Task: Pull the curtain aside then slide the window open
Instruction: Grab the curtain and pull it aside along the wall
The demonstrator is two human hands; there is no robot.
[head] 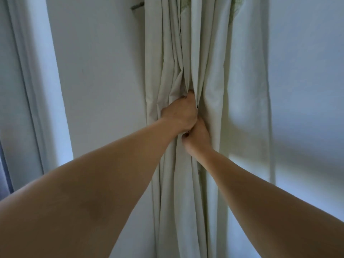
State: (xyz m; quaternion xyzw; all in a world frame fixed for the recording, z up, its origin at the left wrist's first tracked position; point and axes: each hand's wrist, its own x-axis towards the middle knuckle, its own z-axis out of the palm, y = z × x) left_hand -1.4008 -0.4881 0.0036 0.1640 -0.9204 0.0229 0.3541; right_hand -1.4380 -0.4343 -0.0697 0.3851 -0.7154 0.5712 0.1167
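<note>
Looking through the head camera, we see our two bare arms reaching forward and up into the middle of the scene, where a pale, cream-green curtain (204,71) hangs in a bunched column of vertical folds. Our left hand (179,114) is closed in a fist on a gather of the fabric, its grip tight enough that creases fan upward from the knuckles. Our right hand (195,135) sits just below it and to the right, touching the left hand, its fingers also curled into the cloth, so both grips are closed on the curtain. The curtain's folds run from the top edge of the view down past both forearms to the bottom edge, and it is gathered narrow rather than spread wide. A flat white wall (104,75) lies to the left of the curtain, with a small dark bracket or rod end (136,6) poking out near the top, just beside the curtain's left edge. On the far left a second strip of pale fabric (24,81) hangs along the edge of the view. A bright, bluish, smooth surface (307,90) spreads to the right of the curtain; we cannot tell whether it is window glass or a sheer layer, and no frame or handle shows clearly.
</note>
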